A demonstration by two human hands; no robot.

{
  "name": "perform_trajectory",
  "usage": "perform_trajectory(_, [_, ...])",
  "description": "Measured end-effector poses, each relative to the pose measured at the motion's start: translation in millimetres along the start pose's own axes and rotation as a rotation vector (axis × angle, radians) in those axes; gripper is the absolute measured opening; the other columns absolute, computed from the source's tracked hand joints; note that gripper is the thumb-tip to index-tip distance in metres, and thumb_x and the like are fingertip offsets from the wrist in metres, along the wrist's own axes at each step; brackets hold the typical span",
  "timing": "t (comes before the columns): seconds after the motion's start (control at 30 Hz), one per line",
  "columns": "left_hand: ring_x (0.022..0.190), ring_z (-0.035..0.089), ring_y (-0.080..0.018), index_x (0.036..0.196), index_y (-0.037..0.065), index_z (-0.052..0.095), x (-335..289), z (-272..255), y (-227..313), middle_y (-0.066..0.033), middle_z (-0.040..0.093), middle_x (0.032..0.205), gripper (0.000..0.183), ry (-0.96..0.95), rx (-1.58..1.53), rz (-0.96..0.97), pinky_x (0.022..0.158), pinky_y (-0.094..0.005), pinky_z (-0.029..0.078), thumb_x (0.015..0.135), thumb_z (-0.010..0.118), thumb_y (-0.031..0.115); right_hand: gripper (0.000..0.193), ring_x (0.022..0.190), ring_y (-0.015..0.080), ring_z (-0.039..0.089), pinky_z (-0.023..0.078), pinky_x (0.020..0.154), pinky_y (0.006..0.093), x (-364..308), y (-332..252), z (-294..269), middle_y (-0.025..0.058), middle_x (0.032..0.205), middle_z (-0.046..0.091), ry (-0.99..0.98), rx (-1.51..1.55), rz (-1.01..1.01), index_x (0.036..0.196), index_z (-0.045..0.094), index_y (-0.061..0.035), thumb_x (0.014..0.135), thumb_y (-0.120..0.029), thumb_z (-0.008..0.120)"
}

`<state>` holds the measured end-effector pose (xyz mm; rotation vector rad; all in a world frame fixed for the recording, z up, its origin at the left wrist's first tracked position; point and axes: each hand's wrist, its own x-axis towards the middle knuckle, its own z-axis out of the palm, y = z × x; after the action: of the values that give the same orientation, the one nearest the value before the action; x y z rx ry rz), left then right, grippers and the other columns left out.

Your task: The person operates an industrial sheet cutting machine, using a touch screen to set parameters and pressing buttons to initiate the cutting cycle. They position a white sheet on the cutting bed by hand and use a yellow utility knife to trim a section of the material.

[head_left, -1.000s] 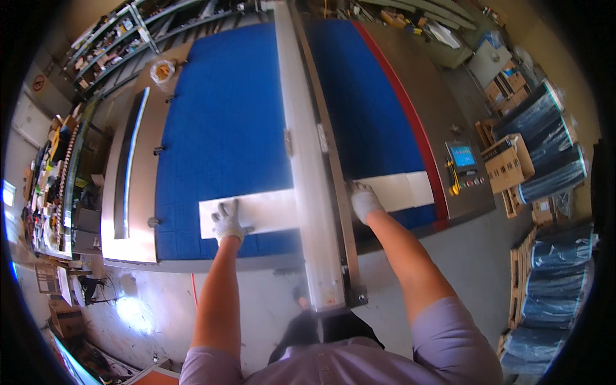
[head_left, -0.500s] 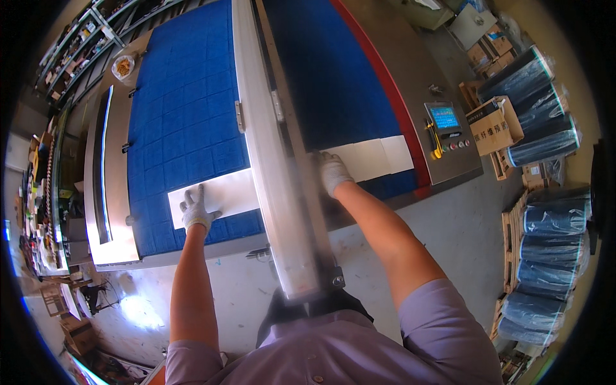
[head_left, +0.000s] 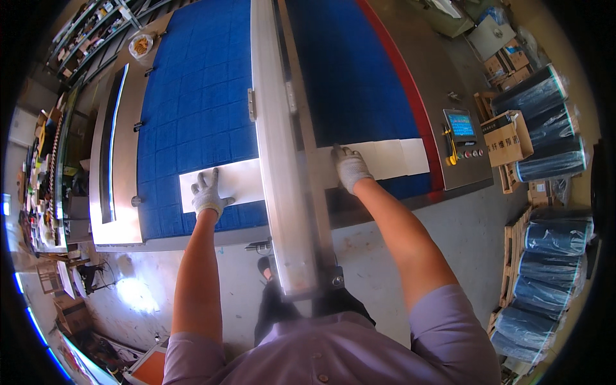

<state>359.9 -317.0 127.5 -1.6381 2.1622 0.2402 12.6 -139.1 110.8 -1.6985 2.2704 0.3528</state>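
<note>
A long white strip [head_left: 247, 179], paper or thin sheet, lies across the quilted blue bed [head_left: 199, 96] of a large machine. Its middle is hidden beneath a pale lengthwise beam [head_left: 280, 192]. My left hand [head_left: 209, 194], in a whitish knit glove, rests on the strip near its left end, fingers spread. Right of the beam, my right hand [head_left: 352, 169], gloved alike, lies on the strip with fingers stretched out and nothing in them. Beyond it the strip appears as overlapping white pieces [head_left: 401, 158] reaching almost to the red edge band [head_left: 423, 122].
A control panel with a lit screen [head_left: 460, 125] and yellow-handled scissors [head_left: 452, 154] is at the bed's right. Dark plastic-wrapped rolls [head_left: 545, 269] and a cardboard box [head_left: 507, 138] stand farther right. A small bowl [head_left: 140, 45] sits at the far left corner; shelving [head_left: 90, 38] stands behind.
The whole view has shifted, so the machine appears farther right and slightly higher. Both hands stay on the white strip. A foot now shows left of the beam's near end.
</note>
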Motion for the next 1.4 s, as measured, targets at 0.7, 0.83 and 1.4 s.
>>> perform_trajectory(0.7, [0.143, 0.024, -0.0482, 0.155, 0.036, 0.019, -1, 1, 0, -0.0168, 0.013, 0.162, 0.106, -0.010, -0.053, 0.049, 0.106, -0.0566, 0.039, 0.070, 0.079, 0.057, 0.054, 0.145, 0.0304, 0.025, 0.020, 0.118, 0.0384, 43, -57, 34, 0.0131, 0.154, 0.037, 0.022, 0.198, 0.033, 0.145, 0.045, -0.0082, 0.092, -0.019, 0.047])
perform_trajectory(0.83, [0.141, 0.025, -0.0479, 0.154, 0.036, 0.023, -5, -3, -9, -0.0162, 0.015, 0.161, 0.099, -0.010, -0.068, 0.046, 0.102, -0.0590, 0.040, 0.073, 0.077, 0.054, 0.067, 0.141, 0.0314, 0.031, 0.030, 0.112, 0.0399, 39, -72, 44, 0.0142, 0.155, 0.033, -0.031, -0.352, -0.102, 0.150, 0.032, -0.0061, 0.088, -0.020, 0.055])
perform_trajectory(1.4, [0.145, 0.020, -0.0479, 0.155, 0.038, 0.016, -3, -16, -10, -0.0149, 0.010, 0.163, 0.123, -0.098, -0.047, 0.062, 0.105, -0.0596, 0.039, 0.057, 0.088, 0.059, 0.078, 0.139, 0.0296, 0.035, 0.034, 0.109, 0.0428, 38, -73, 40, 0.0117, 0.158, 0.027, 0.035, -0.255, -0.032, 0.148, 0.036, -0.0084, 0.078, -0.020, 0.070])
